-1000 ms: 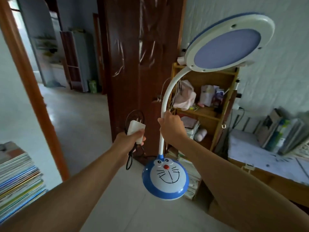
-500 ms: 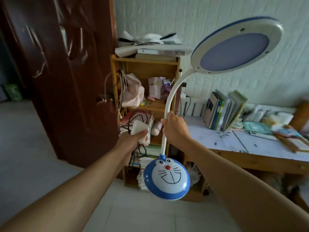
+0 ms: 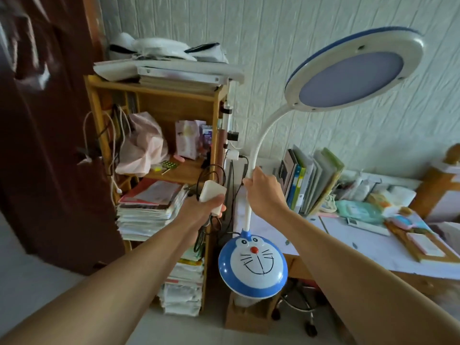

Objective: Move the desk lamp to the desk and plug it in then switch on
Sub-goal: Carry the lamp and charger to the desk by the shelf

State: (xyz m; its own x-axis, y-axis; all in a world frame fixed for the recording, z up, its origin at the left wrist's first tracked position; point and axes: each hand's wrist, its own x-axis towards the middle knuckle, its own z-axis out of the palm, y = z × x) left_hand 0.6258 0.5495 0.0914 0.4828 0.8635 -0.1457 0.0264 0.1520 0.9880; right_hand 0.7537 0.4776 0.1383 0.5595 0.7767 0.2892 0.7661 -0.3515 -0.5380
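The desk lamp (image 3: 253, 265) hangs in the air in front of me: a round blue-and-white base with a cartoon cat face, a white bendy neck and a round flat head (image 3: 353, 70) at the upper right. My right hand (image 3: 266, 192) is shut around the neck just above the base. My left hand (image 3: 204, 210) grips the lamp's white plug adapter (image 3: 211, 192), and its black cord loops down beneath the hand. The wooden desk (image 3: 348, 245) with its white top lies just behind and to the right of the lamp base.
A wooden bookshelf (image 3: 159, 150) crammed with papers, bags and cables stands left of the desk. Upright books (image 3: 308, 178), packets and notebooks crowd the back and right of the desk. A dark wooden door (image 3: 44, 125) is at the left. White chargers (image 3: 234, 154) hang on the wall.
My view has swung right and closer to the desk. Lamp and both hands have travelled with me toward the desk's left end; both grips are unchanged.
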